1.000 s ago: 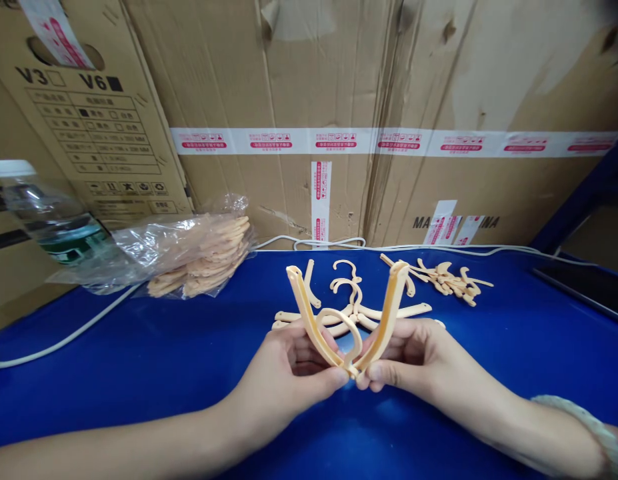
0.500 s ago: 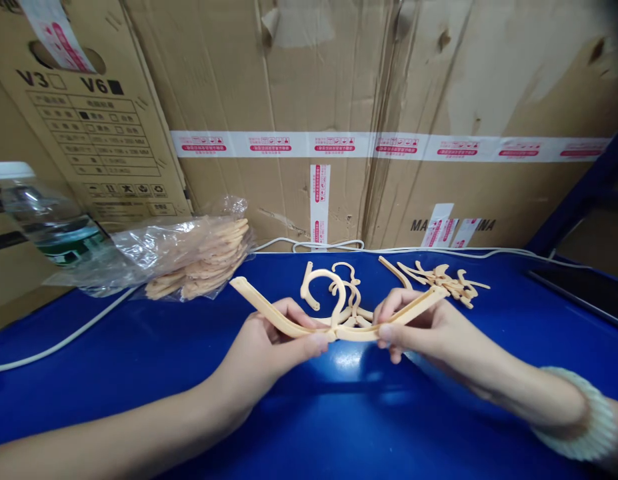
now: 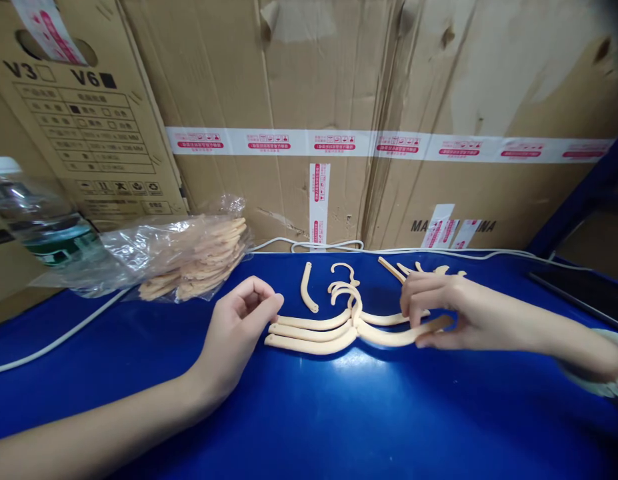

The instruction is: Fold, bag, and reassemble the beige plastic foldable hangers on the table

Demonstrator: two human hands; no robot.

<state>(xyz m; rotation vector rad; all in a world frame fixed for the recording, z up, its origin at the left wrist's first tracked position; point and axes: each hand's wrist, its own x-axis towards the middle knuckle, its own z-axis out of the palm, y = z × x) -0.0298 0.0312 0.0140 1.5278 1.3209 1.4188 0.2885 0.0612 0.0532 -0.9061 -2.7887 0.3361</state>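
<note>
Several cream plastic clothes hangers lie nested on the blue table, their hooks overlapping in the middle. My right hand (image 3: 433,310) pinches the right arm of the front clothes hanger (image 3: 313,345) between thumb and fingers. Close to the left ends of the hangers, my left hand (image 3: 243,317) is raised with curled fingers, thumb against the index finger, nothing in it. A loose curved hanger arm (image 3: 307,288) lies behind the hangers. Beside it is a small loose hook (image 3: 345,268). More loose cream pieces (image 3: 441,270) are partly hidden behind my right hand.
A clear plastic bag (image 3: 153,243) full of cream hanger pieces lies at the left, next to a water bottle (image 3: 53,227). Cardboard boxes (image 3: 273,193) wall off the back. A white cable (image 3: 89,337) crosses the blue table (image 3: 309,420). A dark flat object (image 3: 583,297) is at right.
The hanger held up in both hands has come down onto the table in front of the others. My left hand has let go and moved left; my right hand still grips its right arm.
</note>
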